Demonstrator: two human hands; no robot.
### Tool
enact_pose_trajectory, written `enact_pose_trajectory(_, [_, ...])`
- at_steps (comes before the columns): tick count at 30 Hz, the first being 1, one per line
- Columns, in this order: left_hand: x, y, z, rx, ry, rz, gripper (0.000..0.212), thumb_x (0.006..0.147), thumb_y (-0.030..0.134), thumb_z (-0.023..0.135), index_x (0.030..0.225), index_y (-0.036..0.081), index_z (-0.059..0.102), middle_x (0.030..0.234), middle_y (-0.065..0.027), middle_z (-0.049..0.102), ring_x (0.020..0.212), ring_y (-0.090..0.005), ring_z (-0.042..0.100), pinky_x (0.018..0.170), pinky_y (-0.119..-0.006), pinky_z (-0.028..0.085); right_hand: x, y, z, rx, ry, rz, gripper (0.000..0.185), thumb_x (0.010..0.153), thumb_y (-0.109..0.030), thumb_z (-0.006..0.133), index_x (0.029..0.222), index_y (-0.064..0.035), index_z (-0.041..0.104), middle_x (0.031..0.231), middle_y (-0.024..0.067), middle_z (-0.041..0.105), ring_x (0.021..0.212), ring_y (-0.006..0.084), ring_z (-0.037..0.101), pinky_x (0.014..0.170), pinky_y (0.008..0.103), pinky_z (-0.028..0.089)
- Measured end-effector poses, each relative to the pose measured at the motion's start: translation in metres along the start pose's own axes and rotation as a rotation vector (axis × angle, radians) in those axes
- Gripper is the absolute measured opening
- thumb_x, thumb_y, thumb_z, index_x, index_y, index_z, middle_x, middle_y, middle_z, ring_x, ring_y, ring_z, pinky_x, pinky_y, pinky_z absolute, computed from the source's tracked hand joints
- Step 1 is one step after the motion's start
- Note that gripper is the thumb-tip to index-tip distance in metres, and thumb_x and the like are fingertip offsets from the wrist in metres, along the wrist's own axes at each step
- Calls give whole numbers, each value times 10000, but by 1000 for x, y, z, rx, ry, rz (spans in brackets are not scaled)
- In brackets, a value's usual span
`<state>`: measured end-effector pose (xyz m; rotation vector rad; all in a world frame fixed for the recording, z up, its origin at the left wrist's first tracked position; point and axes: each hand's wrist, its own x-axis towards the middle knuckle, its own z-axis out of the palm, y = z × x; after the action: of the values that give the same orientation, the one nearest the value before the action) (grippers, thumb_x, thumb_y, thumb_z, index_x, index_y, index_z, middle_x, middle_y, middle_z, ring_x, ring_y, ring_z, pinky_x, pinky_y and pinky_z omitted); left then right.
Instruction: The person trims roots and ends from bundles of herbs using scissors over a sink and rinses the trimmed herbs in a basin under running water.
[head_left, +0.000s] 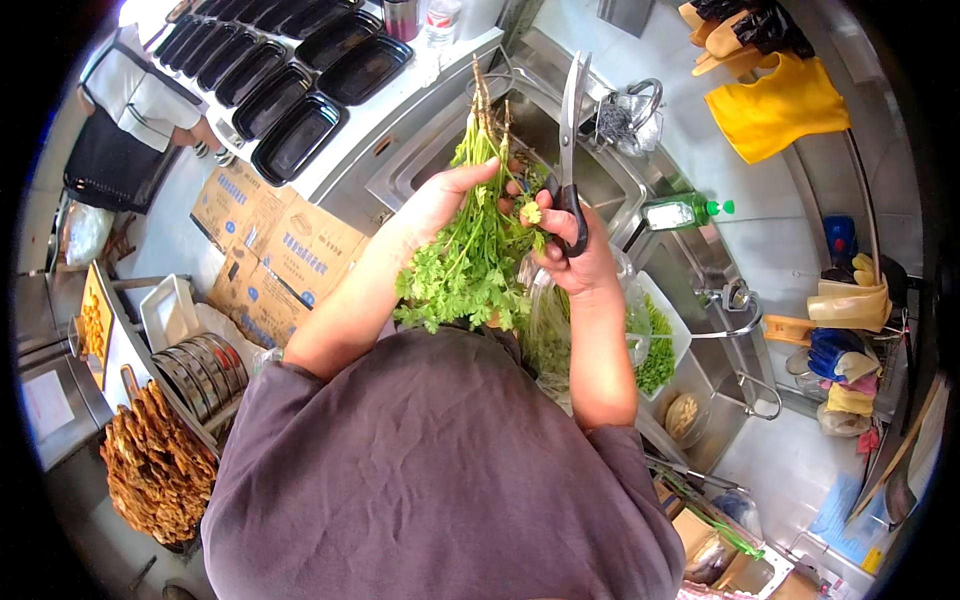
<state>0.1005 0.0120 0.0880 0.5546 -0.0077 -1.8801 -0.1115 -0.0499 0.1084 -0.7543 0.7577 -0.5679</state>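
Observation:
A bunch of leafy green herbs (472, 277), with its roots pointing away from me, is held in my left hand (450, 191) near the stems. My right hand (577, 251) grips black-handled scissors (568, 142), blades pointing away, and its fingers are beside the herb's leaves. Whether those fingers also hold a sprig I cannot tell. Beneath the hands is a stainless steel sink (619, 217) with more greens in it, partly hidden. A clear plastic bag of greens (551, 322) lies under my right forearm, beside a white container (679, 337) of chopped greens (655, 345).
Black plastic trays (296, 142) cover the white counter at upper left. A green bottle (679, 211) and a wire strainer (626, 120) stand by the sink. A faucet (739, 307) juts out on the right. Flattened cardboard (292, 240) lies on the floor. Another person (135, 90) stands at far left.

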Motion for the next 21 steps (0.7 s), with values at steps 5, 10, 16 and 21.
enact_pose_trajectory(5, [0,3,4,47,63,-74,321,1019,327,666,1178,48,673,989,-84,714,861,-239,697,809,-411,598,0,-6,-1,9,-8,51,205,931,-205,812,1035,-110,663,916,70,737,459,30,456,385,189,329])
enact_pose_trajectory(10, [4,-5,0,205,89,32,297,1024,307,687,1168,48,673,1016,-95,728,849,-199,704,765,-339,597,4,-12,3,-100,-8,-35,162,960,-205,772,998,-84,671,917,92,765,458,23,472,379,189,345])
enact_pose_trajectory(16, [10,-3,-5,539,199,51,341,1036,329,693,1229,48,694,1027,-40,707,843,-134,648,726,-274,540,11,-18,-9,-179,55,6,165,943,-130,763,1063,-76,663,924,105,736,494,34,515,389,178,378])
enact_pose_trajectory(21, [2,8,-17,520,57,-73,354,1047,323,685,1275,52,692,1009,-20,663,795,-111,596,677,-236,484,9,-35,-4,-2,96,45,207,930,-117,743,1106,-67,645,912,84,708,515,40,530,400,193,407])
